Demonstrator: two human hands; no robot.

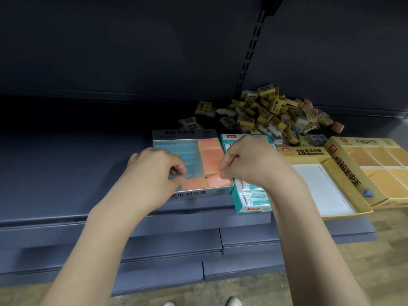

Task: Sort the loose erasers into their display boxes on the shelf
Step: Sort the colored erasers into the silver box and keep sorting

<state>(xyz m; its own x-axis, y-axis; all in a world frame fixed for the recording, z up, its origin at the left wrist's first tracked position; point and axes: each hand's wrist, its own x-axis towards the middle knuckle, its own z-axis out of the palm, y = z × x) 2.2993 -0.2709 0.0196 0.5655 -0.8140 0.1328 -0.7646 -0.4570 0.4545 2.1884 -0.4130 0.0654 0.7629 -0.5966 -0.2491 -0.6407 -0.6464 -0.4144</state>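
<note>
Pinching an orange eraser (217, 180) each, the left hand (154, 171) and right hand (249, 162) are seating them in the grey box (194, 193) at frame centre. Tilting either eraser is risking a jam against its neighbours, likely lifting the row.

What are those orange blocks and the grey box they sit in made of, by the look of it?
The orange blocks look like soft rubber or vinyl eraser material, slightly translucent and glossy, perhaps film-wrapped; the glare leaves that open. The grey box appears to be thin printed cardboard, matte, with folded flat walls and printed lettering on its front edge.
</note>
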